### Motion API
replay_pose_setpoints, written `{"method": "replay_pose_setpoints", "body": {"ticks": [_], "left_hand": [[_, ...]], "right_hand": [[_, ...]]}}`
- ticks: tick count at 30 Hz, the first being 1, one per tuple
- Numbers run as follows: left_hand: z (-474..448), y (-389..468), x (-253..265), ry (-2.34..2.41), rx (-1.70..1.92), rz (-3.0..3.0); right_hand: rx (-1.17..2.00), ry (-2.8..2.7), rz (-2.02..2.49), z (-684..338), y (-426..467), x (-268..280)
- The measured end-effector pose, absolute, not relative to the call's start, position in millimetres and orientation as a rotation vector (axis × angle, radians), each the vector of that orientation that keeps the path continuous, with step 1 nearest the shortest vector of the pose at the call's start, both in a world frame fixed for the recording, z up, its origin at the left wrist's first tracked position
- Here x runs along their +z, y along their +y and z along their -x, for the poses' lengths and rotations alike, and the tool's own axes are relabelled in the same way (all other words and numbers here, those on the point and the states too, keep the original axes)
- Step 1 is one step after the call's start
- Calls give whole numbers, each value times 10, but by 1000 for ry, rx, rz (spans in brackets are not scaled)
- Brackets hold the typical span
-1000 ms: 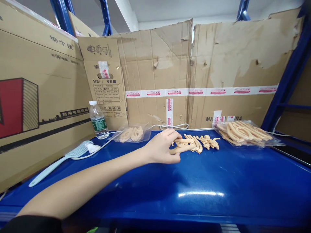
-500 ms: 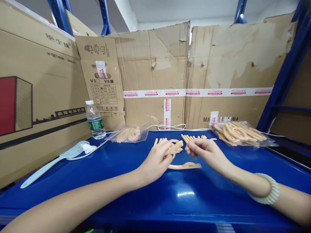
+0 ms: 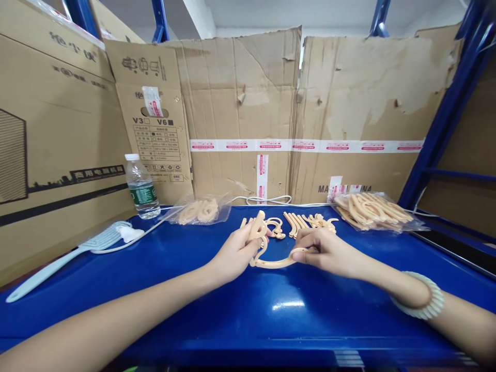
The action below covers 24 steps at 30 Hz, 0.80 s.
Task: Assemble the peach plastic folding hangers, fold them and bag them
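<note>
Right of the bottle [image 3: 143, 189], the left hand [image 3: 231, 254] grips a pale looped piece [image 3: 258, 228]; the right hand [image 3: 327, 251] pinches a curved strip's end [image 3: 274, 264]. Aligning them seems in hand, calling for both grips steady.

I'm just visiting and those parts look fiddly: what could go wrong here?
The right hand holds a slim, curved, pale wood-coloured piece near one end, so its far end might knock the looped, pale wood-coloured piece in the left hand. Slender, pale wood-coloured sticks lie just behind the right hand; its knuckles could scatter them.
</note>
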<state>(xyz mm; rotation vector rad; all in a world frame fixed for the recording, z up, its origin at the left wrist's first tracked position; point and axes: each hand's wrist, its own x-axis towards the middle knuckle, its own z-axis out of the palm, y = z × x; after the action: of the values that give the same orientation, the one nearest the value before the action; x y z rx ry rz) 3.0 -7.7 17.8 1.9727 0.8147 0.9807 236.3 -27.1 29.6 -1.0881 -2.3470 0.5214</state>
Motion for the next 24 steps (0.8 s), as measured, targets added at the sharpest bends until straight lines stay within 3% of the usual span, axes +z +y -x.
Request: {"method": "replay_pose_setpoints", "body": {"ticks": [5, 15, 20, 24], "left_hand": [[-8, -41, 228, 828, 1059, -1845], [37, -61, 273, 940, 853, -2010], [-39, -128, 247, 632, 626, -1579], [-96, -179, 201, 707, 624, -1538]], "right_hand": [[586, -2177, 1055, -2406, -177, 316], [1255, -1469, 972, -2427, -148, 311], [1222, -1475, 923, -2305, -199, 224], [1122, -1648, 793, -2228, -239, 166]]}}
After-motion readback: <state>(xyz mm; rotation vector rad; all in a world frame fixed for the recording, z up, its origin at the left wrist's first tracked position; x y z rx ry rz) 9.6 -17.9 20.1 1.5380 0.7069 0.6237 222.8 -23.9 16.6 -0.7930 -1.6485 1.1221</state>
